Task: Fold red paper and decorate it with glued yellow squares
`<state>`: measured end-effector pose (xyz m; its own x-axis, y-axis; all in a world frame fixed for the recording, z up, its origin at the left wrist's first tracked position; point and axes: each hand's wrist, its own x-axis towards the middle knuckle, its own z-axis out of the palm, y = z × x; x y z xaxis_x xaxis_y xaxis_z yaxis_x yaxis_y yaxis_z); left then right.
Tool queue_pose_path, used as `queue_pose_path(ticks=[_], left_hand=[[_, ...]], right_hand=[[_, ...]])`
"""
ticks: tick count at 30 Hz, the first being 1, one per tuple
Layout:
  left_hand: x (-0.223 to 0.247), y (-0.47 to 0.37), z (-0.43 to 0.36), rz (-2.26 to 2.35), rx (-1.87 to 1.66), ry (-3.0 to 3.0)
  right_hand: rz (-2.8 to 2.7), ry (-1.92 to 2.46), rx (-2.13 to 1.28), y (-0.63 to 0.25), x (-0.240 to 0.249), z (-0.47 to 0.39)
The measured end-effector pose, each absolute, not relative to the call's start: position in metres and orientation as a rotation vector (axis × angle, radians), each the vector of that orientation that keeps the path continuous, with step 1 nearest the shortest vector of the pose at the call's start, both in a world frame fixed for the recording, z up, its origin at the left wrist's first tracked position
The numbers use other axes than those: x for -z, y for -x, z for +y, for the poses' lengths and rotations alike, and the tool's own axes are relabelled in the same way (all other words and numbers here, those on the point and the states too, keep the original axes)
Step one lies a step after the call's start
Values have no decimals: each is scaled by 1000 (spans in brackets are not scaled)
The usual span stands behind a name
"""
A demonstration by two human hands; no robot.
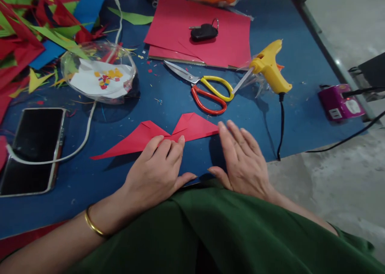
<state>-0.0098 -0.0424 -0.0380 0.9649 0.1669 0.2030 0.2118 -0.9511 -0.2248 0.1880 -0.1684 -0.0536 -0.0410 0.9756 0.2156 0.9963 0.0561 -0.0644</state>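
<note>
A folded red paper point(192, 126), with two raised peaks and long pointed ends, lies on the blue table point(168, 93) close to its front edge. My left hand point(159, 166) presses the lower middle of the paper with curled fingertips, its thumb stretched out to the side. At the paper's right tip, my right hand point(243, 158) rests with straight fingers and the thumb apart, its fingertips touching the tip or just beside it. Just beyond the paper are scissors point(197, 81) with one yellow and one red handle, blades a little apart.
A yellow glue gun point(270, 67) stands right of the scissors, its cord running off the edge to a purple power block point(341, 101). Red sheets point(171, 29) bear a car key point(204, 32). Left are a clear bowl point(98, 95), a phone point(36, 133), a white cable point(87, 135) and paper scraps point(57, 33).
</note>
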Motion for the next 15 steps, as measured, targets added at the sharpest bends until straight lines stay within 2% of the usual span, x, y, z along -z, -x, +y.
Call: queue_pose_path(ticks=[6,10,15], left_hand=[[40,11,-45,-317,274,2906],[37,18,-41,-454,318,2990],[34,39,-28,-961,467,3030]], right_hand=[[-2378,1676,-102,-181,61,-151],[-2317,1791,-24,-186,63,-157],[-2329,1811,97,-187,64,-163]])
